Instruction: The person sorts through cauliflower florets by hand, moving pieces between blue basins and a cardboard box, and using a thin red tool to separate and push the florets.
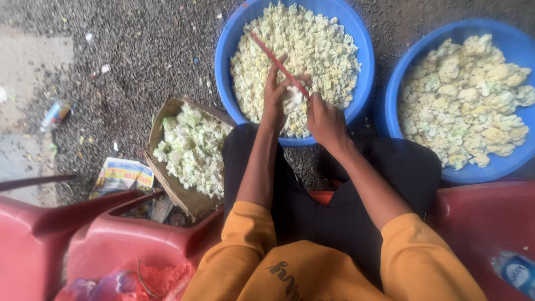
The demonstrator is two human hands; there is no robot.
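My left hand [274, 95] grips a small white cauliflower piece [294, 99] over the near edge of a blue tub [225, 50]. That tub is heaped with small cut cauliflower florets [312, 50]. My right hand [326, 120] holds a knife with a thin red blade [278, 64] that slants up to the left across the piece. Both hands touch at the piece. My forearms come out of orange sleeves, and my dark-clothed knees lie below the tub.
A second blue tub [390, 106] at the right holds larger cauliflower chunks [473, 95]. A cardboard box [161, 117] of green-white trimmings sits at my left knee. Red plastic chairs [111, 239] stand at the lower left and right. Litter and a folded newspaper [123, 175] lie on gravel.
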